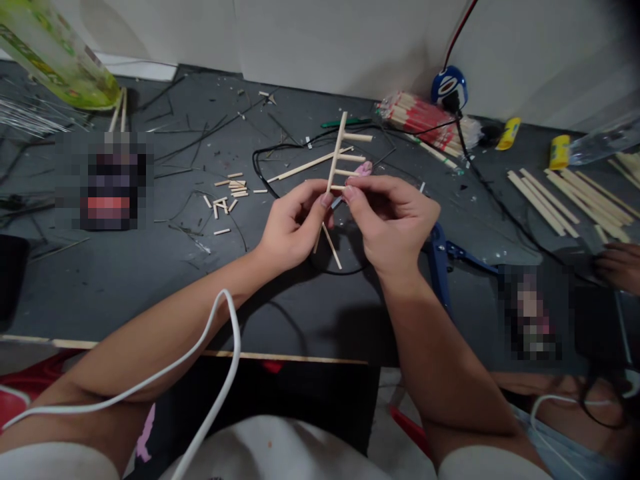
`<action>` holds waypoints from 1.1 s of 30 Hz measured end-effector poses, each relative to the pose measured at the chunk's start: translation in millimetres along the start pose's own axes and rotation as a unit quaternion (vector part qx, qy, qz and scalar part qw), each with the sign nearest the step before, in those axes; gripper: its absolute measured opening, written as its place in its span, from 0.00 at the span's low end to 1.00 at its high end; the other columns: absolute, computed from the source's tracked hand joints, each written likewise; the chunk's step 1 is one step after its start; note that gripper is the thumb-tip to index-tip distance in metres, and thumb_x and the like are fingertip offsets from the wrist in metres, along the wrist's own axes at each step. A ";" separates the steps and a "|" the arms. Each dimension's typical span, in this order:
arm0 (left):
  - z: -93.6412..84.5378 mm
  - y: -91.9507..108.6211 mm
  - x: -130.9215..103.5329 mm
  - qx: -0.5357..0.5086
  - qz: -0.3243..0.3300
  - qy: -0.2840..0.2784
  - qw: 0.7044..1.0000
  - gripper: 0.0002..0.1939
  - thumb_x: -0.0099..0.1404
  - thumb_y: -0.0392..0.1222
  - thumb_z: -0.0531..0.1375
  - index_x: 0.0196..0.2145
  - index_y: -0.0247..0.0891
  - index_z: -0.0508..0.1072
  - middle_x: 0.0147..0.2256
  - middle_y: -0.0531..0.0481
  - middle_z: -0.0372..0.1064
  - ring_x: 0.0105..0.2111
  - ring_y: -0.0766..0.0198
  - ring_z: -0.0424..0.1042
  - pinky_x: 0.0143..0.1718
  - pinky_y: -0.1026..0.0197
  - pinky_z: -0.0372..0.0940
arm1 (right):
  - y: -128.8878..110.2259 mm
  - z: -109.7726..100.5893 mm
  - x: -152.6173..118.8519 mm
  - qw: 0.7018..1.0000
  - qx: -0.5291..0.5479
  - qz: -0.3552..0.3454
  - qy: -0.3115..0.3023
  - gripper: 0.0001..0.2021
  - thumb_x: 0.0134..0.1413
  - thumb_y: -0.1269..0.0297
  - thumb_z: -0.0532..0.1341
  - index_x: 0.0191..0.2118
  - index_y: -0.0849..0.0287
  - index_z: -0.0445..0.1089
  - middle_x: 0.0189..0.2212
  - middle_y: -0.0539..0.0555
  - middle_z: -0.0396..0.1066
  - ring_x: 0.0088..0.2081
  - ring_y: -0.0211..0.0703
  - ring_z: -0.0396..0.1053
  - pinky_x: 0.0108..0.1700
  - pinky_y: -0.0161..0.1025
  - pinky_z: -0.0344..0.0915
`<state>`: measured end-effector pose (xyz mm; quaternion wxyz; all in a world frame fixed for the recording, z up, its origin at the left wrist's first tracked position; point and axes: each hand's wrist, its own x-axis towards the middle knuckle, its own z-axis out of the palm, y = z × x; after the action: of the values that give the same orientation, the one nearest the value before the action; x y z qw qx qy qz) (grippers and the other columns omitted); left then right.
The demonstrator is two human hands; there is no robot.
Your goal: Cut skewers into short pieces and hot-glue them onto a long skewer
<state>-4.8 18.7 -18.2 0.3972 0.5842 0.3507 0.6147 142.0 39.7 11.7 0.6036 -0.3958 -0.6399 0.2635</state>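
Note:
A comb-like frame of thin wooden sticks (340, 137) stands tilted above the table, with several short crosspieces jutting to the right from one long stick. My left hand (295, 223) is closed, pinching the long stick near its lower part. With thumb and forefinger, my right hand (395, 217) grips the lowest crosspiece close to its free end. Below my left hand, loose-looking stick ends (332, 247) show; whether they join the frame is hidden. Something pink (365, 169) shows just behind my right fingers. Short cut stick pieces (237, 187) lie scattered left of my hands.
A blue-handled tool (439, 257) lies beside my right wrist. Behind are a bagged stick bundle (425, 123) and a black cable (475, 167). Longer sticks (590, 200) and another person's hand (620, 267) are at right. A green bottle (60, 60) stands far left.

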 end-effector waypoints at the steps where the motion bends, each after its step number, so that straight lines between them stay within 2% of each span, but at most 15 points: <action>1: -0.2 -0.2 -0.1 0.005 -0.004 0.005 1.000 0.17 0.76 0.56 0.58 0.49 0.42 0.78 0.28 0.51 0.72 0.26 0.66 0.74 0.27 0.62 0.69 | 0.6 -0.1 0.1 1.000 0.004 0.015 -0.003 0.05 0.58 0.59 0.72 0.38 0.52 0.82 0.35 0.51 0.83 0.36 0.43 0.80 0.44 0.45 0.80; 8: 0.1 -0.5 -0.7 0.025 -0.022 0.027 0.999 0.20 0.75 0.59 0.57 0.49 0.42 0.77 0.28 0.50 0.73 0.27 0.64 0.74 0.27 0.60 0.69 | 10.4 -1.5 1.8 0.994 0.058 0.090 -0.035 0.14 0.50 0.51 0.77 0.40 0.51 0.82 0.35 0.49 0.82 0.32 0.40 0.79 0.36 0.41 0.81; 12: 0.4 1.0 -0.3 0.035 -0.023 0.027 0.999 0.21 0.75 0.60 0.57 0.50 0.42 0.78 0.29 0.50 0.75 0.27 0.64 0.75 0.28 0.60 0.71 | 18.3 -0.2 1.7 0.988 0.089 0.114 -0.056 0.15 0.51 0.49 0.76 0.40 0.52 0.81 0.33 0.48 0.81 0.28 0.36 0.76 0.30 0.36 0.78; 16: 1.6 3.2 0.9 0.030 -0.021 0.026 0.999 0.22 0.75 0.61 0.57 0.49 0.42 0.78 0.29 0.49 0.74 0.27 0.63 0.75 0.29 0.59 0.72 | 20.4 2.6 1.8 0.988 0.097 0.110 -0.044 0.14 0.52 0.50 0.76 0.39 0.52 0.81 0.34 0.48 0.81 0.27 0.35 0.75 0.28 0.35 0.77; 20: 2.2 2.2 0.8 0.018 -0.011 0.029 0.999 0.21 0.75 0.60 0.58 0.48 0.42 0.79 0.30 0.49 0.75 0.27 0.64 0.75 0.30 0.59 0.73 | 15.2 2.1 2.2 0.995 0.064 0.074 -0.034 0.13 0.54 0.51 0.75 0.39 0.52 0.80 0.34 0.49 0.81 0.28 0.37 0.77 0.29 0.36 0.78; 26: 0.7 0.1 -0.6 0.020 -0.025 0.031 0.999 0.20 0.75 0.59 0.58 0.49 0.42 0.79 0.29 0.50 0.74 0.27 0.64 0.75 0.31 0.60 0.73 | 7.0 -1.6 1.6 0.999 0.009 0.027 -0.029 0.07 0.57 0.56 0.74 0.38 0.52 0.81 0.34 0.50 0.82 0.32 0.40 0.78 0.38 0.41 0.80; 29: 0.5 1.3 0.0 0.012 -0.025 0.026 0.999 0.19 0.75 0.59 0.58 0.48 0.42 0.79 0.29 0.50 0.74 0.28 0.64 0.75 0.31 0.59 0.73 | 5.8 -1.9 2.0 0.999 0.006 0.027 -0.026 0.06 0.57 0.58 0.74 0.37 0.52 0.81 0.35 0.51 0.82 0.32 0.41 0.79 0.38 0.41 0.80; 33: 0.3 2.6 0.8 0.022 -0.025 0.012 0.999 0.20 0.75 0.60 0.57 0.49 0.43 0.79 0.27 0.51 0.73 0.27 0.64 0.74 0.30 0.59 0.72 | 6.5 -0.7 2.5 0.999 0.006 0.035 -0.022 0.09 0.56 0.54 0.74 0.37 0.52 0.80 0.35 0.51 0.83 0.35 0.43 0.80 0.41 0.44 0.82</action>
<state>-4.8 18.3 -15.5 0.3955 0.5764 0.3830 0.6038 144.1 45.2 7.9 0.5824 -0.4085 -0.6369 0.2971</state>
